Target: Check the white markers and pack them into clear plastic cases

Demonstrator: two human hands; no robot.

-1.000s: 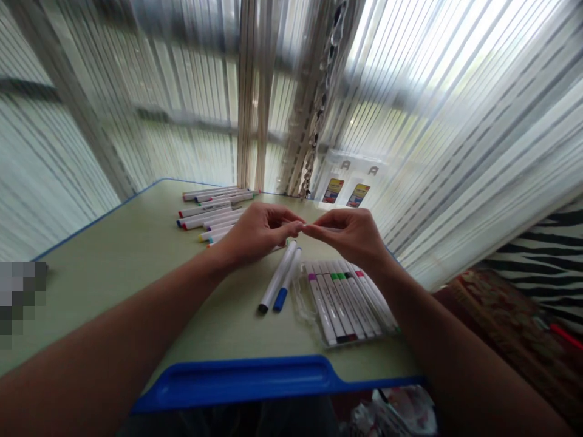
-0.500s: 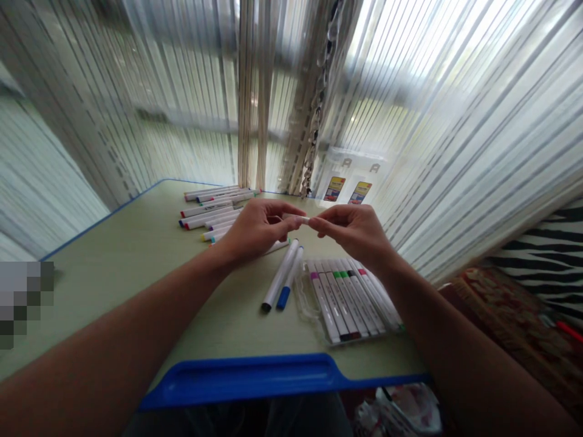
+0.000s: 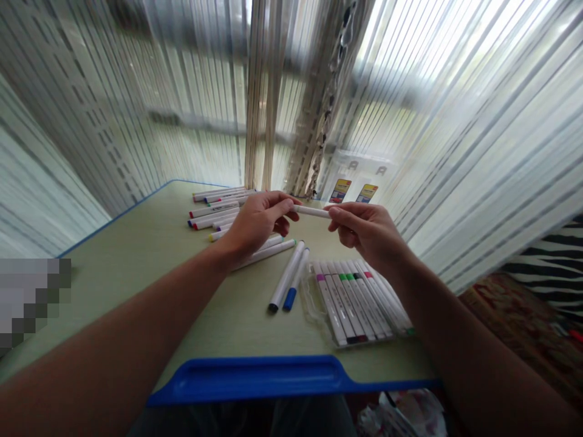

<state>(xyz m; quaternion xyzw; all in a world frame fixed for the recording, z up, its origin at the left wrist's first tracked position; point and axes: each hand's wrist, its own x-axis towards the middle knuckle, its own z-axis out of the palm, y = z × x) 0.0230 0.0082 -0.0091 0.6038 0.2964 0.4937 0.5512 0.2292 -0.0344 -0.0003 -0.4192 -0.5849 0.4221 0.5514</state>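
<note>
Your left hand [image 3: 264, 221] and right hand [image 3: 367, 224] each pinch one end of a white marker [image 3: 313, 211], with fingers nearly closed. It is level above the surface [image 3: 132, 261]. If either pinch becomes loose, the marker could tilt, then fall onto the blue-ended marker [image 3: 290, 297].

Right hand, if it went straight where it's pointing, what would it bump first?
Your right hand would probably meet your left hand, at the other end of the pen they both hold; depth is unclear.
</note>
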